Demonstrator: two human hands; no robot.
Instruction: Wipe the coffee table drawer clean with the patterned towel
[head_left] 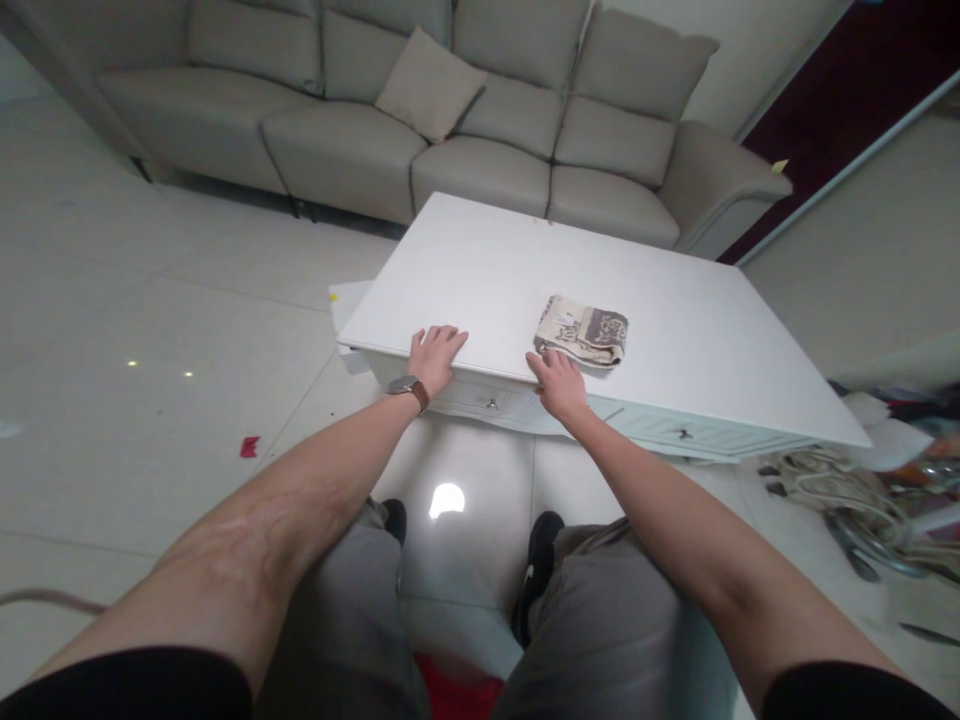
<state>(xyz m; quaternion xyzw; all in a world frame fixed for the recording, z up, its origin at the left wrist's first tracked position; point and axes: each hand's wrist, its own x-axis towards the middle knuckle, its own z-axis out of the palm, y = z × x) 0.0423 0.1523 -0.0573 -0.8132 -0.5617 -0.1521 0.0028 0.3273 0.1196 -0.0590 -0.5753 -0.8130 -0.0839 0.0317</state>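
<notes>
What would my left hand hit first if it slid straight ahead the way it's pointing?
Probably the sofa, beyond the far edge of the table your left hand rests on; the gap's depth is unclear.

A long grey sofa (480, 175) with a loose beige cushion (431, 85) spans the top of the frame in a home's living room, behind a low white coffee table (675, 340) at center; glossy pale floor tiles (187, 400) stretch across the left.
</notes>
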